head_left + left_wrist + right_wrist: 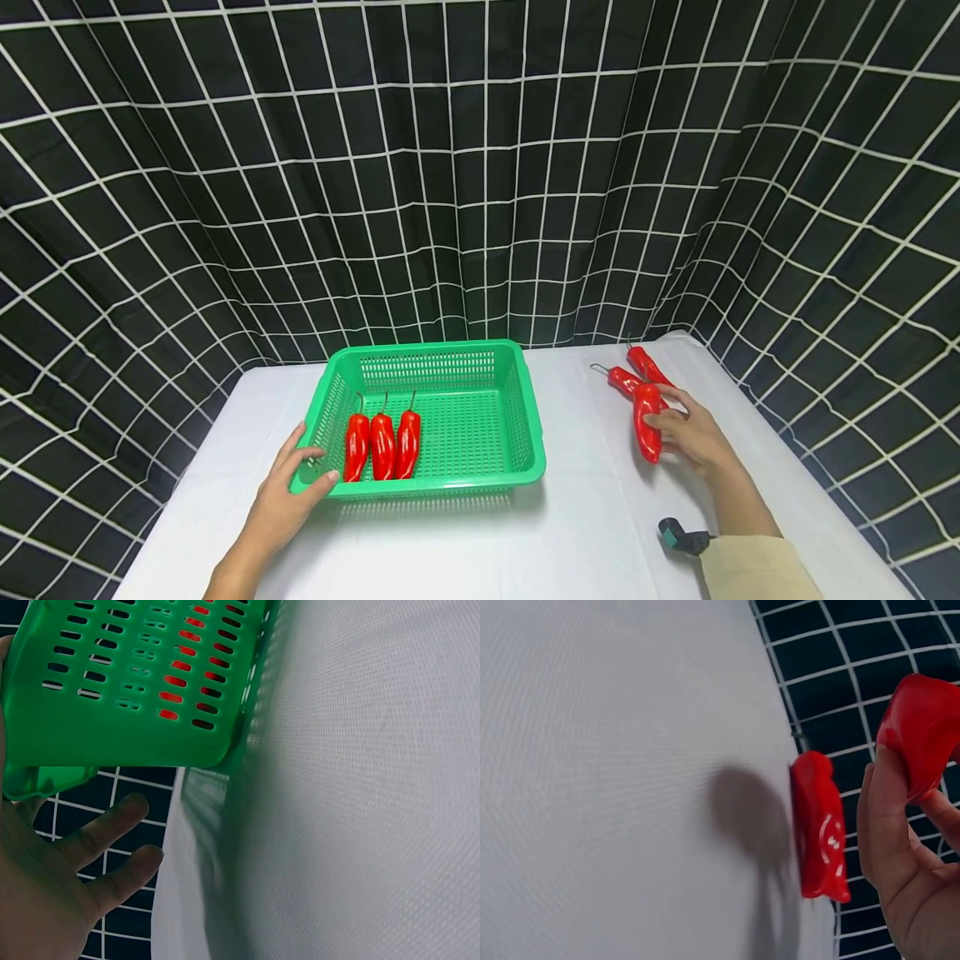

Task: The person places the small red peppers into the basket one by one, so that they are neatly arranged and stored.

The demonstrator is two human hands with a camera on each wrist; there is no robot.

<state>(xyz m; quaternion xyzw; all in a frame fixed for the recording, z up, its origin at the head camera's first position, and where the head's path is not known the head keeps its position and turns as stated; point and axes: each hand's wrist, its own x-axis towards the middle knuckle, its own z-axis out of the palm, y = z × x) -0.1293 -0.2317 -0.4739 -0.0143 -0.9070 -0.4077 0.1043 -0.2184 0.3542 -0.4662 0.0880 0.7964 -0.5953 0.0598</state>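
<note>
My right hand (693, 433) pinches a red chili pepper (647, 423) between thumb and fingers, lifted over the white table. In the right wrist view this pepper (922, 735) hangs above its shadow. Just behind it in the head view lie two more chili peppers, one (624, 382) with its stem to the left, the other (649, 367) farther back. At the front left corner of a green plastic basket (435, 482), my left hand (288, 492) holds the rim, two fingers spread free in the left wrist view. Inside, three chili peppers (383, 447) stand side by side, stems pointing away.
White cloth (577, 533) covers the table. A black grid-patterned curtain (480, 183) encloses the back and both sides. A small dark device with a teal part (678, 537) sits beside the right sleeve (757, 567).
</note>
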